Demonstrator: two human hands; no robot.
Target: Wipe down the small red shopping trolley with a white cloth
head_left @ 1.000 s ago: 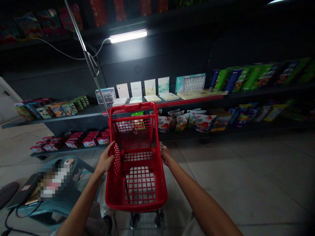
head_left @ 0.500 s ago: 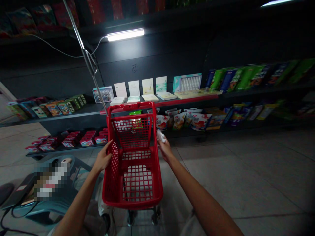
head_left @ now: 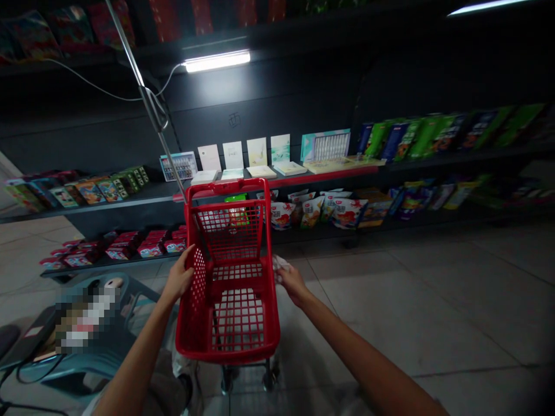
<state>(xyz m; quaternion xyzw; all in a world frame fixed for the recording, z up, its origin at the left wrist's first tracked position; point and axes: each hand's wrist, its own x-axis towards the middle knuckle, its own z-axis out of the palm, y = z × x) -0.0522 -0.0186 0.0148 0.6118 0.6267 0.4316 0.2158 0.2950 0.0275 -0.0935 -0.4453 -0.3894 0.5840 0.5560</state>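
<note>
I am holding a red cart (head_left: 225, 188) with my left hand (head_left: 176, 276). My fingers (head_left: 187, 254) are curled over the cart's left wall, so this hand is gripping it. My right hand (head_left: 295, 286) is just beside the cart's right wall, and its fingers are closed on a small white thing (head_left: 281, 267). It looks crumpled, but it is too small for me to tell what it is, and I cannot tell if this hand is touching the cart. The cart is right in front of me on the tile floor (head_left: 390, 300). It is bright red, with walls full of small holes, a grid at the bottom, and small wheels (head_left: 269, 380) underneath. Past the cart, a dark shelf (head_left: 130, 199) is holding cards (head_left: 234, 155), and a lower shelf is holding snack bags (head_left: 342, 212) and red boxes (head_left: 151, 245). A white lamp (head_left: 217, 60) is shining above them. By my left side, a blue chair (head_left: 104, 370) is holding something blurred (head_left: 84, 318).
</note>
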